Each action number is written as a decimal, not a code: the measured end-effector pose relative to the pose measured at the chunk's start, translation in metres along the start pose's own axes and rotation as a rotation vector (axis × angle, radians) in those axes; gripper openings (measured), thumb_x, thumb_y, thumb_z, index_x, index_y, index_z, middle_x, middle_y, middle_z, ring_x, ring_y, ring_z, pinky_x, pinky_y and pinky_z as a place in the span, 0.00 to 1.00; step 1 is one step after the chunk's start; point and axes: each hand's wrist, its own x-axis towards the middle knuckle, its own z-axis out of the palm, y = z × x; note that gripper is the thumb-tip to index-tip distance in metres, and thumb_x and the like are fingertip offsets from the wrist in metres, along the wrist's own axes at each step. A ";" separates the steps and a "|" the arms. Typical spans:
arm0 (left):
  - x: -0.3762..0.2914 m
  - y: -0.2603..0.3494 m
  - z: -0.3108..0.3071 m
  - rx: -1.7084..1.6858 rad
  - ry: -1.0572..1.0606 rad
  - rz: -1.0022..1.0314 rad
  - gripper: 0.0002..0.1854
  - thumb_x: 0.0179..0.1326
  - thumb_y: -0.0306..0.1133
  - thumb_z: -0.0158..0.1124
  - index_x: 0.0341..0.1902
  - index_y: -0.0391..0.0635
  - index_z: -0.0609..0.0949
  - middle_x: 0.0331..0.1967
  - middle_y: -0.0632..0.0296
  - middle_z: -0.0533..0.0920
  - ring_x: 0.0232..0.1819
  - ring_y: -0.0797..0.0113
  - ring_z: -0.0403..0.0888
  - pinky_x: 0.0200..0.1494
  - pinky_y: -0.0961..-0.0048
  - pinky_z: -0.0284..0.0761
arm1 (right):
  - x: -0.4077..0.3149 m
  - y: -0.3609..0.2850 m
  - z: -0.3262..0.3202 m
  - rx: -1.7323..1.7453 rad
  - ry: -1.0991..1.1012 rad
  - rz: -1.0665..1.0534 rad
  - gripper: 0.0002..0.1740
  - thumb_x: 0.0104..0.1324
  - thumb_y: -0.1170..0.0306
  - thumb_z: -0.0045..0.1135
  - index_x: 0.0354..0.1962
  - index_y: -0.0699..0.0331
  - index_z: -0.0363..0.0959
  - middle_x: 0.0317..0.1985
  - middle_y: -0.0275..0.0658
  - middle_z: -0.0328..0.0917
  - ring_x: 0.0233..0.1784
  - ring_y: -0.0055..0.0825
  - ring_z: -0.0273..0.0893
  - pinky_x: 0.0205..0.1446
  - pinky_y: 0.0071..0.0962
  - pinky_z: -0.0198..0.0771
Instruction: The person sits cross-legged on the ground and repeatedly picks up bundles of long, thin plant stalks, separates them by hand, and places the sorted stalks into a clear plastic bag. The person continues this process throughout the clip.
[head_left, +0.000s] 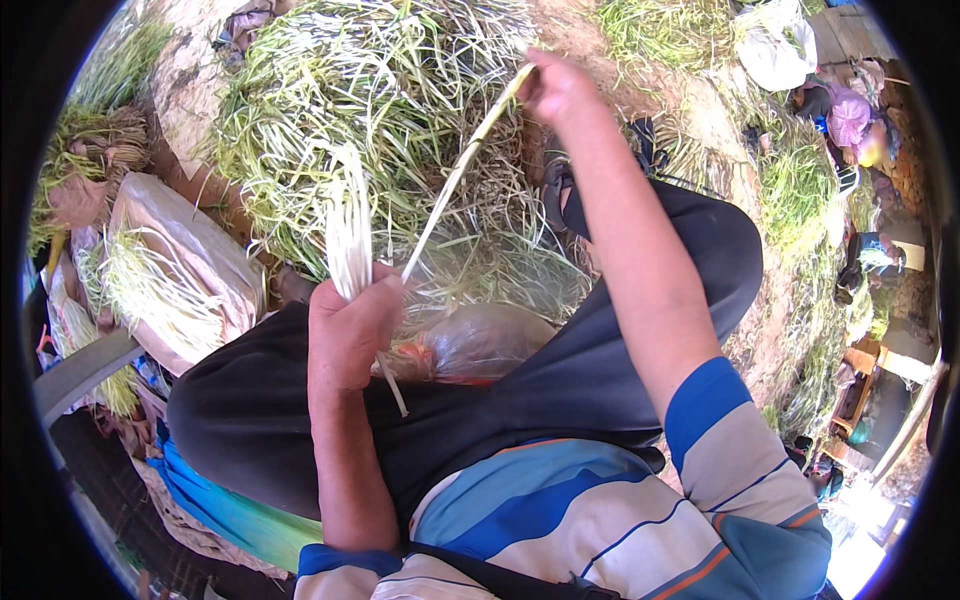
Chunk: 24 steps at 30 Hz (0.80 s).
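Observation:
My left hand (352, 322) is closed around a small bundle of pale, peeled-looking stalks (349, 232), held upright above my crossed legs. One long, yellowish stalk (465, 161) runs slantwise from beside the left thumb up to my right hand (559, 86). The right fingers pinch its far end, a little blurred. A thin pale stem end (392, 386) sticks out below the left fist. Beyond both hands lies a large heap of long green and whitish stalks (360, 112), tangled and spread on the ground.
A plastic-covered bundle (487, 341) lies between my legs. On the left, pale stalks (161, 292) rest against a whitish sack (187, 217). More green stalks (799, 202) line the ground at right, near a person in a pink top (847, 120). A white plastic bag (776, 49) sits farther off.

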 end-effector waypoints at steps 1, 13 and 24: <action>-0.001 0.001 -0.003 -0.008 0.000 -0.004 0.05 0.70 0.29 0.65 0.42 0.41 0.85 0.21 0.67 0.79 0.15 0.80 0.67 0.19 0.80 0.60 | 0.002 -0.015 -0.006 0.163 0.001 -0.011 0.09 0.74 0.76 0.63 0.47 0.74 0.75 0.33 0.43 0.79 0.27 0.27 0.79 0.27 0.26 0.86; 0.024 -0.021 0.016 0.117 0.072 0.051 0.07 0.73 0.32 0.66 0.43 0.41 0.86 0.22 0.68 0.80 0.15 0.84 0.66 0.19 0.82 0.59 | -0.070 0.091 -0.045 -0.434 -0.460 0.046 0.21 0.76 0.64 0.63 0.60 0.67 0.75 0.39 0.36 0.82 0.35 0.24 0.84 0.37 0.25 0.82; 0.030 -0.025 0.022 0.183 0.082 0.080 0.06 0.72 0.32 0.66 0.41 0.43 0.86 0.21 0.71 0.81 0.17 0.85 0.68 0.21 0.81 0.61 | -0.077 0.126 -0.017 -0.529 -0.602 0.037 0.09 0.74 0.66 0.61 0.41 0.65 0.79 0.32 0.34 0.83 0.29 0.21 0.83 0.34 0.24 0.80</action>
